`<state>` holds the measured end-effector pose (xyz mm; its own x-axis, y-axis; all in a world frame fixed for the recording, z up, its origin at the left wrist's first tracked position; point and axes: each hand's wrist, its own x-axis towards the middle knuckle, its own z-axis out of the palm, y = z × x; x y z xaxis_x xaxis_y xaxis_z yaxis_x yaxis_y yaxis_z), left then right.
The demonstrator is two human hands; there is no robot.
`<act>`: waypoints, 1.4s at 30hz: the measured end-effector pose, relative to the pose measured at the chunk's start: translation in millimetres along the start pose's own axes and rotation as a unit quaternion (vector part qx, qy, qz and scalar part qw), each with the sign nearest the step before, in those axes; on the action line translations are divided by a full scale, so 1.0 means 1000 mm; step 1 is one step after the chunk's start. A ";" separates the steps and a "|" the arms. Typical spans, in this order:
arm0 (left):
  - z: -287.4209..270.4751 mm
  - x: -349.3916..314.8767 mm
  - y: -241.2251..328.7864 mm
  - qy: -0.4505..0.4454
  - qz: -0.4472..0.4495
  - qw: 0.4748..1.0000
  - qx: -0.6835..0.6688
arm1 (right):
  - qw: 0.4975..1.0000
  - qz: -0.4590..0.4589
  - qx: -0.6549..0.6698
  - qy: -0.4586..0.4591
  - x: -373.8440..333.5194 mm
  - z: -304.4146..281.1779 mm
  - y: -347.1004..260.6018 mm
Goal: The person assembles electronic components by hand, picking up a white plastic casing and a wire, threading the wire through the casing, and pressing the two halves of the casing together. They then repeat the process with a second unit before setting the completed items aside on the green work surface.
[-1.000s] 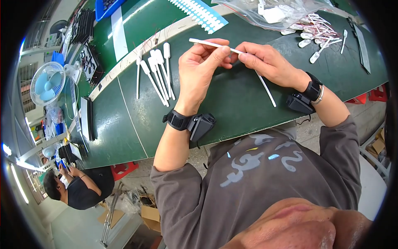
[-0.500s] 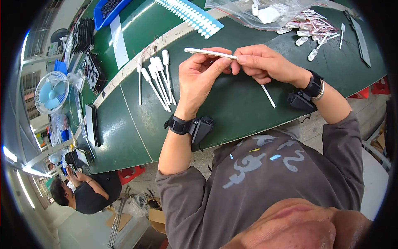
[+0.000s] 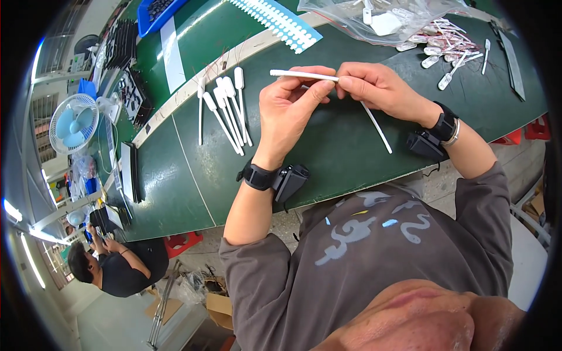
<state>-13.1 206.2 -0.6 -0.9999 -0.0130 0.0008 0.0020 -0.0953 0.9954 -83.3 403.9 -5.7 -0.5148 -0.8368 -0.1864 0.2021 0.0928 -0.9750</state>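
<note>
My left hand (image 3: 290, 105) is closed in a pinch on a slim white stick (image 3: 301, 74) with a wider end, seen edge-on above the green bench. At the stick's right end, the fingers of my right hand (image 3: 383, 90) are pinched together beside my left fingertips. Below my right hand a second thin white stick (image 3: 379, 131) slants toward the bench's near edge, its upper end hidden by the fingers. Left of my left hand lie several white paddle-headed sticks (image 3: 230, 108), with fine wires near their heads.
A heap of white paddle-shaped pieces with reddish wires (image 3: 448, 50) lies at the far right, by a clear plastic bag (image 3: 351, 26) and a dark flat bar (image 3: 510, 64). A blue sheet with white tabs (image 3: 287, 29) lies at the back. A person (image 3: 120, 263) sits at far left.
The held stick has turned slightly, showing a narrower edge. More of the stick below my right hand shows now. The whole view has shifted slightly, and the other person's arm has risen.
</note>
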 end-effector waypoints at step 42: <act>-0.013 0.007 0.001 0.085 0.072 0.989 -0.093 | 0.967 0.073 0.238 -0.054 0.001 0.000 -0.011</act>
<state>-20.1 193.3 -0.4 -0.9724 -0.2060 0.1094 0.1625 -0.2616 0.9514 -85.9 401.9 4.5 -0.3667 -0.8877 -0.2783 0.6400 -0.0236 -0.7680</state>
